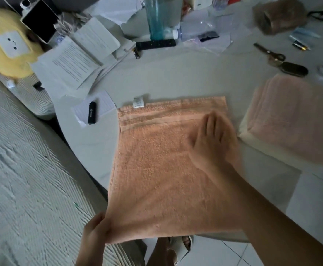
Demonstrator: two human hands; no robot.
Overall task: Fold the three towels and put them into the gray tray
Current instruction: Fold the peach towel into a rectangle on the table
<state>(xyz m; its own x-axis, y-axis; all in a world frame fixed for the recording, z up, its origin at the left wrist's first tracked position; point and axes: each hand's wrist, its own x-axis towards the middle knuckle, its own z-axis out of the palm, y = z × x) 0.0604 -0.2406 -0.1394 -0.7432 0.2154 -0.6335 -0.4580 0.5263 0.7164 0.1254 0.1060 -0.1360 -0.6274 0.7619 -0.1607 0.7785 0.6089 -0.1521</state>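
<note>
Smoothing the orange terry towel (pixel 156 166) on the white worktop (pixel 176 77).
My right hand (pixel 212 139) lies flat on it, fingers straight; my left hand (pixel 97 229) pinches its near left corner. A folded pale pink towel (pixel 291 120) sits just right.

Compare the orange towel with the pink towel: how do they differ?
The orange towel lies in front of the person, overhanging the table edge, held by both hands; the pink towel sits untouched to the right. The orange one is deeper in colour, the pink paler. Both lie flat on the table.
</note>
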